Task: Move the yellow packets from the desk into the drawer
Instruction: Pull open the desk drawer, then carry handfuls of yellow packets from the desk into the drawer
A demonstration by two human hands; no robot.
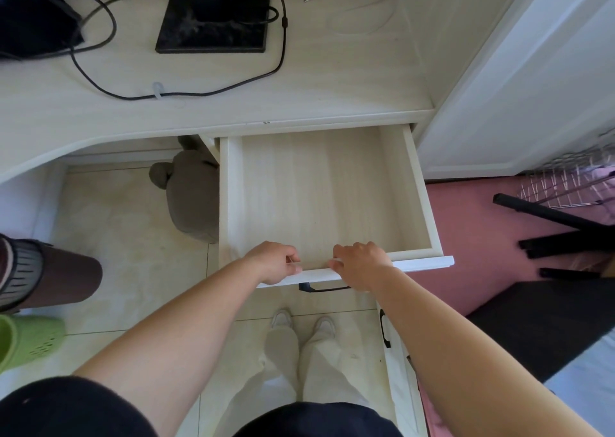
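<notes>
Left hand (pixel 274 263) and right hand (pixel 361 263) grip drawer front (pixel 422 265); handle (pixel 316 289) partly hidden.

We see bright, soft daylight, strongest on the white panel (pixel 532 70) at upper right. The drawer (pixel 316 187) floor looks pale, nearly washed out. Shadows are faint; straight lines bow toward the edges, and the bottom corners blur

A single wide-angle camera on the person's head is looking steeply down and forward, facing the surface (pixel 332 80) at the top of the frame. It is sitting close above the open drawer (pixel 316 197) at the centre, taking in the left hand (pixel 274 262) and right hand (pixel 361 263), the feet (pixel 303 320) and floor (pixel 126 237) directly below.
</notes>
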